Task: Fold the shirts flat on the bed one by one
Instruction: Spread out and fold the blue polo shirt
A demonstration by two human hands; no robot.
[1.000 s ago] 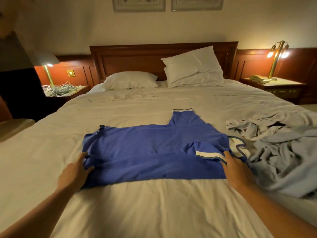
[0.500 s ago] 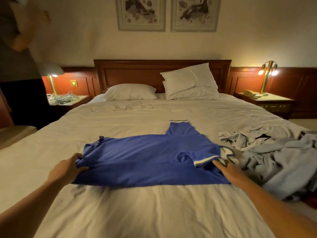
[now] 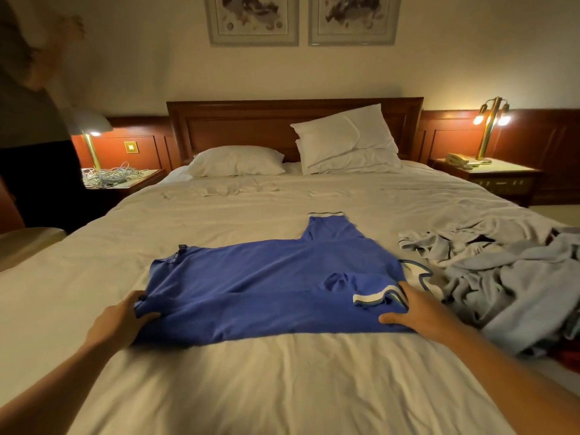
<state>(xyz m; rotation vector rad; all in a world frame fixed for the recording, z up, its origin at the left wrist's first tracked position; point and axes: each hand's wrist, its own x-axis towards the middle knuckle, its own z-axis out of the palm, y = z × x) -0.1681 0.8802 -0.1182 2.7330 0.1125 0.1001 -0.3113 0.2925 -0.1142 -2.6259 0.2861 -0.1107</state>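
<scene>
Lower left of centre, L fingers (image 3: pixel 149 315): thumb on top of cloth, other fingers curled round the bunched edge, pinching it.
L hand (image 3: pixel 122 318): grips left end of blue shirt (image 3: pixel 266 290); bare forearm runs off to lower left corner.
R fingers (image 3: pixel 390 318): thumb lies flat on cloth, spread away from the rest; other fingers close together, reaching up beside the striped cuff (image 3: pixel 370 299). Whether they curl under the cloth: can't tell.
R hand (image 3: pixel 417 312): on right end of shirt, touching it; forearm runs off to lower right corner.
Shirt: mid-frame, lying sideways across the bed (image 3: pixel 282 387). Near sleeve folded onto the body, far sleeve sticking out toward the pillows, white-trimmed collar at the right end. Near edge straight, some wrinkles.
Grey clothes (image 3: pixel 508 277): crumpled heap right of frame, just beside the collar; sth red (image 3: pixel 568 359) at its lower edge, can't tell what.
Bedding: white, creased.
Pillows: one flat (image 3: pixel 235 161) centre-left, two stacked (image 3: pixel 345 139) centre-right, against wooden headboard (image 3: pixel 235 124).
Left nightstand: lit lamp (image 3: pixel 91 133) and tangle of cables (image 3: pixel 110 175).
Right nightstand: lit brass lamp (image 3: pixel 491 120) w/ phone (image 3: pixel 458 159) beside it.
Wall, top centre: two framed pictures (image 3: pixel 251 17), side by side.
Upper left of frame: another person (image 3: pixel 28 105), blurred, arm raised.
</scene>
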